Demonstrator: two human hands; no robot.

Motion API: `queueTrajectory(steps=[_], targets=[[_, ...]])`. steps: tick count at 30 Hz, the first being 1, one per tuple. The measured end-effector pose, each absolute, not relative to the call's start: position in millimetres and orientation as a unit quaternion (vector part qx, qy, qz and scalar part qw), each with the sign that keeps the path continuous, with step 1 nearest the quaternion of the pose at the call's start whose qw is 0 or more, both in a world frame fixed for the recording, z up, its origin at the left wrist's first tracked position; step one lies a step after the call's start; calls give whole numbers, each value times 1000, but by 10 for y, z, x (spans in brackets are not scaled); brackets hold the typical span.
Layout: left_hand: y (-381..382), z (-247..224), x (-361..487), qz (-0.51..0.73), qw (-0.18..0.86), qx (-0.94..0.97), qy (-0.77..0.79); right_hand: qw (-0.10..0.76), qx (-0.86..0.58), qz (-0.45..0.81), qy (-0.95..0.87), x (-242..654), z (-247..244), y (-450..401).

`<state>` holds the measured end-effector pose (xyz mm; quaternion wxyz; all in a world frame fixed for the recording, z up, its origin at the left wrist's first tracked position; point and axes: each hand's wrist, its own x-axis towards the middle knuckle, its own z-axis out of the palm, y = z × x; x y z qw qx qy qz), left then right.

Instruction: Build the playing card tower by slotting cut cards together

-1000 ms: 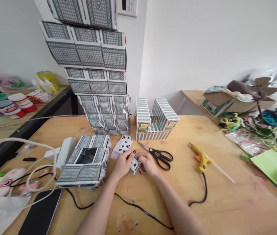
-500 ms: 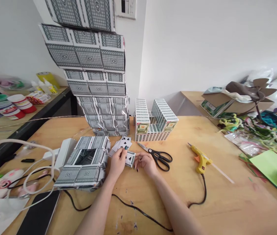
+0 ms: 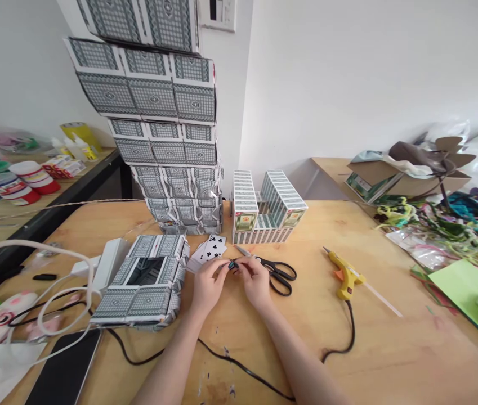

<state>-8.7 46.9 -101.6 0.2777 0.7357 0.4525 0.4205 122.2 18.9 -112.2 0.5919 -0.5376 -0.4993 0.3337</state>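
My left hand [image 3: 207,288] and my right hand [image 3: 257,282] meet fingertip to fingertip over the middle of the table. Both are closed in a pinch on a small playing card, which is almost wholly hidden by the fingers. Just behind the left hand lies a loose fan of playing cards [image 3: 213,247], clubs showing. Black-handled scissors [image 3: 281,275] rest right beside the right hand. To the left of my hands is a flat frame built of folded cards [image 3: 150,301], with an opening in its middle.
A tall card tower [image 3: 166,149] rises at the back left, and a block of card boxes [image 3: 245,194] stands right of it. A yellow glue gun [image 3: 348,275] lies on the right, its black cord [image 3: 247,365] crossing the front. A phone [image 3: 65,368] lies front left.
My right hand has come in to meet the left, and both now pinch the card. Its clubs face, visible before in my left hand, is now hidden.
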Motion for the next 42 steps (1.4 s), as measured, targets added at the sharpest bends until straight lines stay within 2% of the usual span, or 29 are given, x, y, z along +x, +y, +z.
queueTrajectory(steps=[9, 20, 23, 28, 37, 42], targets=[[480, -1068, -85, 416, 266, 753, 435, 580, -567, 274, -516, 1241, -1117, 186], [437, -1041, -89, 410, 263, 750, 448, 581, -562, 370, -458, 1240, -1152, 220], [423, -1026, -73, 403, 286, 738, 460, 569, -546, 428, -442, 1292, -1179, 243], [422, -1035, -54, 387, 403, 695, 453, 592, -475, 520, -392, 1342, -1167, 254], [416, -1078, -50, 394, 421, 686, 443, 597, -539, 396, -443, 1327, -1144, 249], [399, -1108, -31, 378, 464, 675, 433, 602, -547, 391, -432, 1353, -1156, 253]])
